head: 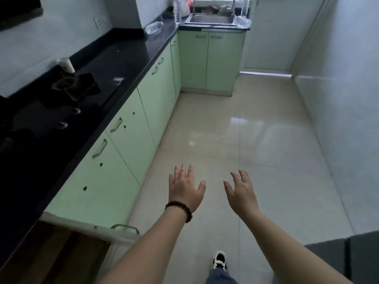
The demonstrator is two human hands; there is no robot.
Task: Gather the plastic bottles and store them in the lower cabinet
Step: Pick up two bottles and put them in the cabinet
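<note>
While both hands (185, 188) (242, 193) spread empty over tiled floor (266, 140), bottles (154, 27) lie on black counter (127, 52).

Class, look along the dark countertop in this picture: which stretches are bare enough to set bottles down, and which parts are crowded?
The countertop is bare from the hob to the lying bottle. It is crowded around the sink: a tall bottle, a bag and another lying bottle surround it. A white cup stands behind the hob.
</note>
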